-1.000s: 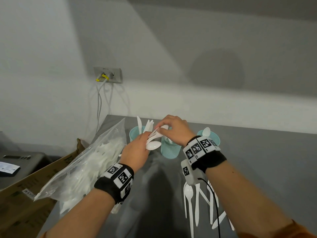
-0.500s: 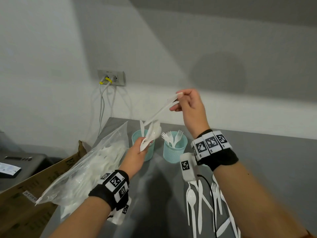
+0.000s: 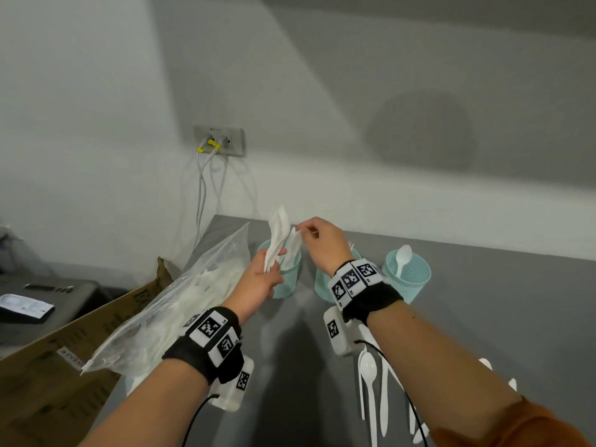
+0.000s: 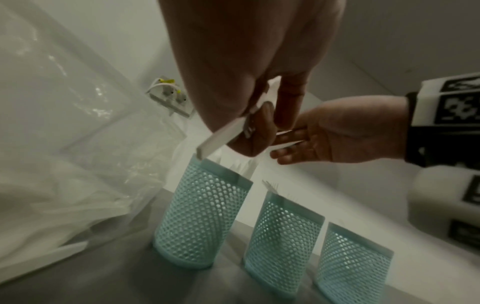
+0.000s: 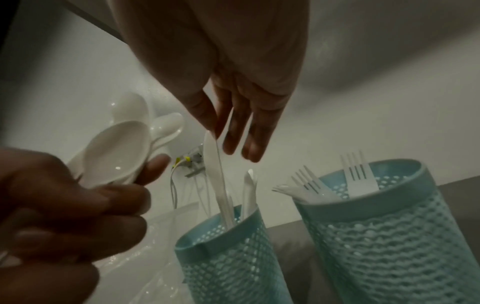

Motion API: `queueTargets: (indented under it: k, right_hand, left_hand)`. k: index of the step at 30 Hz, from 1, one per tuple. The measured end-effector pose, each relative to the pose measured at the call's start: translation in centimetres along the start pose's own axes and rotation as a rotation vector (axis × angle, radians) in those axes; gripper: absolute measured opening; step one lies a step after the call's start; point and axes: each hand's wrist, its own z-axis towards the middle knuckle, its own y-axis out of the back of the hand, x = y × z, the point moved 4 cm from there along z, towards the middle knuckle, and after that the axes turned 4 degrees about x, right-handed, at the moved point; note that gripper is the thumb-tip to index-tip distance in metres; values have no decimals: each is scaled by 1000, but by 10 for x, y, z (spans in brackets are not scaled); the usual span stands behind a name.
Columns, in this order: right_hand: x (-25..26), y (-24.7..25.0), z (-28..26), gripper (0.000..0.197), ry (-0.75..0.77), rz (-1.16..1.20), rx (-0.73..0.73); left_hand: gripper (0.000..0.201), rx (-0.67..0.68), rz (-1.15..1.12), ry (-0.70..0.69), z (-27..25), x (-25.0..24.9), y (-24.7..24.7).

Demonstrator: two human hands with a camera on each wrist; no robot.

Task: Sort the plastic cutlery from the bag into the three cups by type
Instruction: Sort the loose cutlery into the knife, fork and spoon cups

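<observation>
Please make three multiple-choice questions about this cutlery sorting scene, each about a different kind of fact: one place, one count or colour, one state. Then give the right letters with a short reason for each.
1. Where is the clear plastic bag?
A. left of the three cups
B. right of the three cups
C. inside the cardboard box

2. What colour are the cups?
A. red
B. light blue-green
C. black

3. What is the left hand doing?
A. resting flat on the table
B. reaching inside the bag
C. holding a bundle of white spoons

Answers:
1. A: in the head view the bag lies on the table left of the left cup.
2. B: the left cup, the middle cup and the right cup are all light blue-green mesh.
3. C: the right wrist view shows its fingers curled round the spoons, while the right hand pinches a knife over the left cup.
</observation>
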Motion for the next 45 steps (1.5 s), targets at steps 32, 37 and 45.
queueTargets:
  k: [32, 37, 45]
  right_hand:
    - [-70, 86, -78, 32, -100, 336, 28]
    - [-87, 126, -68, 36, -142, 310, -120]
    - [-123, 172, -42, 38, -253, 265, -420]
  left_hand:
    - [30, 348, 486, -150, 8, -41, -153]
    - [15, 325, 436, -16, 21, -23, -167]
    - [30, 280, 868, 181, 14, 16, -153]
